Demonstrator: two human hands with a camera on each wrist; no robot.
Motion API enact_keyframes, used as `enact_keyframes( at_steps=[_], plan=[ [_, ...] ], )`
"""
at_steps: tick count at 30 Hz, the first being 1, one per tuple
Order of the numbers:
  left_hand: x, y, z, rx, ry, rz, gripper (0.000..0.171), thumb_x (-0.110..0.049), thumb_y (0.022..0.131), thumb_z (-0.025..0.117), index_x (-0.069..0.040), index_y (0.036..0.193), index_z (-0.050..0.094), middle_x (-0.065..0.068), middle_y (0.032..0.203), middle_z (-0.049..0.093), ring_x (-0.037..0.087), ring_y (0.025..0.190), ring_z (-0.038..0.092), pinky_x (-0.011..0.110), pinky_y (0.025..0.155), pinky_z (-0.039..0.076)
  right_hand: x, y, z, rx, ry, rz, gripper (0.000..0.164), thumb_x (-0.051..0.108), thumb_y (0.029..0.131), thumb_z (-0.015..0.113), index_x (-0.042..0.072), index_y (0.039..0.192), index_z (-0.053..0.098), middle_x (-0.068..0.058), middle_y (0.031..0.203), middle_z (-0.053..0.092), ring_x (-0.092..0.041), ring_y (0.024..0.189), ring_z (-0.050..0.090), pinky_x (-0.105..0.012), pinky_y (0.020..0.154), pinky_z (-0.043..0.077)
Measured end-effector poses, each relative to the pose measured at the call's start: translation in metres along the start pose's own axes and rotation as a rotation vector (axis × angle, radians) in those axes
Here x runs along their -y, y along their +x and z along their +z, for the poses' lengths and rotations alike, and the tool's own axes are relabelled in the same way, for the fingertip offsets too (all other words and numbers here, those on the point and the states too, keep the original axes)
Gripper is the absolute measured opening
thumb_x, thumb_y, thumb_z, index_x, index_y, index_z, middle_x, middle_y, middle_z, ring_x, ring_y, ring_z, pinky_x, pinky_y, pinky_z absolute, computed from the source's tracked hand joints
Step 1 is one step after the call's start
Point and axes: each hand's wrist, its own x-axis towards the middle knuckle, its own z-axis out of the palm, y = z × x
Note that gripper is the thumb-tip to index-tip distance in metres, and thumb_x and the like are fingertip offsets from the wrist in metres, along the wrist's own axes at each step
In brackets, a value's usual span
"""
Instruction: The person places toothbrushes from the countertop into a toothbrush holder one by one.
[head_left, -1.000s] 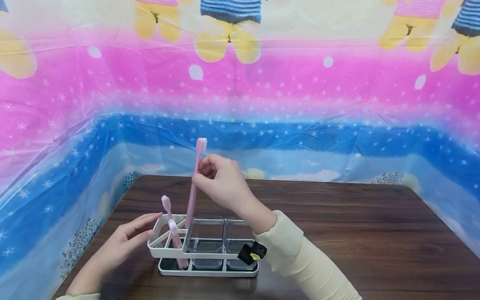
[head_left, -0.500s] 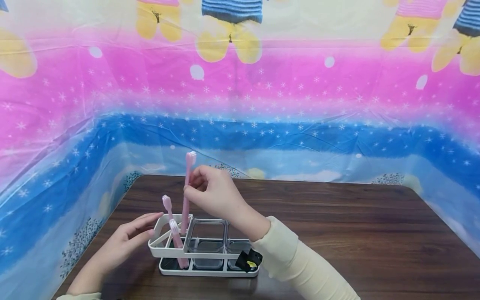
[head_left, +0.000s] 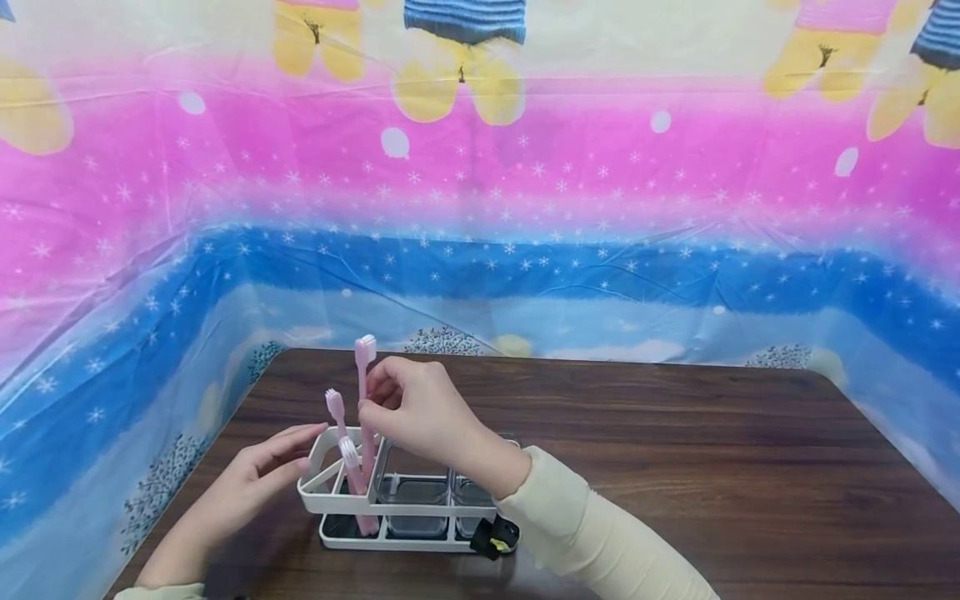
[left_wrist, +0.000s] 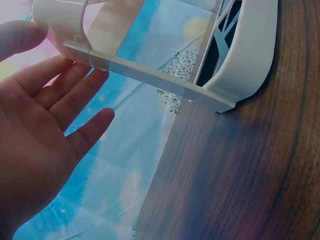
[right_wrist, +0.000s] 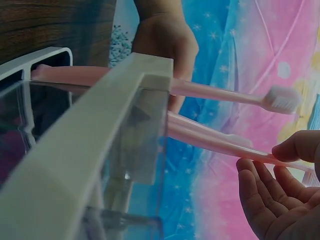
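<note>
Your right hand [head_left: 416, 408] pinches a pink toothbrush [head_left: 365, 392] with its thumb and fingertips. The brush stands almost straight up, bristles on top, with its bottom end down in the left part of the white holder [head_left: 333, 500]. Two more pink toothbrushes [head_left: 347, 467] lean in that same part. Your left hand [head_left: 255, 483] is flat with straight fingers, and the fingertips touch the holder's left end. The holder sits on the brown wooden table [head_left: 712, 467], near the front left edge.
</note>
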Motion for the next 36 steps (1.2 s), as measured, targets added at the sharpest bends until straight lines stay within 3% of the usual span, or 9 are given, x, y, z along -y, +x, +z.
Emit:
enact_keyframes(
  at_steps=[17,23,36],
  plan=[
    [0.000,0.000,0.000,0.007,-0.026,0.014,0.040,-0.004,0.097,0.052,0.004,0.136,0.050,-0.034,0.127,0.044,-0.013,0.114,0.045,0.018,0.083,0.047,-0.016,-0.007,0.019,0.091,-0.153,-0.001,0.006,0.011,0.087,0.067,0.007,0.092,0.066,0.005,0.079,0.066,0.004,0.068,0.055,-0.012,0.063,0.047],
    [-0.001,0.000,0.000,0.001,-0.008,-0.014,0.039,-0.006,0.098,0.052,0.003,0.136,0.051,-0.036,0.125,0.043,-0.015,0.114,0.043,0.019,0.082,0.047,-0.021,-0.010,0.023,0.114,-0.168,0.007,0.007,0.012,0.088,0.067,0.007,0.092,0.066,0.005,0.078,0.066,0.004,0.066,0.054,-0.011,0.061,0.046],
    [-0.001,0.000,0.000,-0.001,-0.011,0.002,0.039,-0.004,0.097,0.053,0.003,0.135,0.051,-0.035,0.126,0.044,-0.014,0.114,0.044,0.018,0.083,0.046,-0.024,-0.013,0.025,0.162,-0.189,0.024,0.008,0.014,0.087,0.069,0.009,0.092,0.065,0.008,0.079,0.065,0.005,0.067,0.054,-0.011,0.062,0.046]
  ],
)
